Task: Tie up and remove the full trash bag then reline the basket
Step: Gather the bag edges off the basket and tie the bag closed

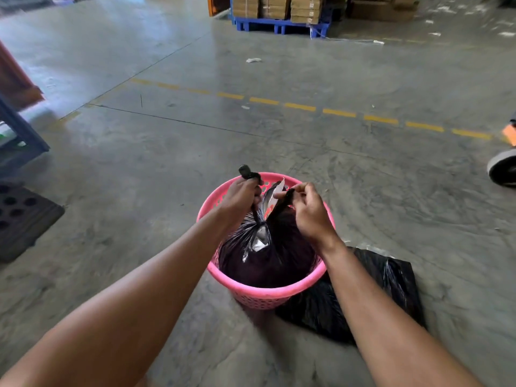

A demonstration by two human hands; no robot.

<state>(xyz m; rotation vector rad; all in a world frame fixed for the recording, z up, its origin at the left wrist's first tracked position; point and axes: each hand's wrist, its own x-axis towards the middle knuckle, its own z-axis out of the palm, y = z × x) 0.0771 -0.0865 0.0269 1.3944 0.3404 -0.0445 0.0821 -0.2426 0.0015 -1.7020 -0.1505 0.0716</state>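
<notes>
Both arms stretched out over the pink basket (259, 291). Left hand (241, 199) squeezed tight on one twisted end of the black trash bag (268, 261). Right hand (310, 213) pinching the other end.

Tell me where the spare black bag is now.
In the head view, the spare bag lies flat on the floor at lower right, against the right side of the pink basket and partly under the person's right forearm.

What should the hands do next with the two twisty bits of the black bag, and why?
Probably cross the two ends and pull them into a knot. The left hand and right hand each grip a twisted end of the full black bag, which sits in the pink basket. No knot shows yet, and something white pokes out between them.
</notes>
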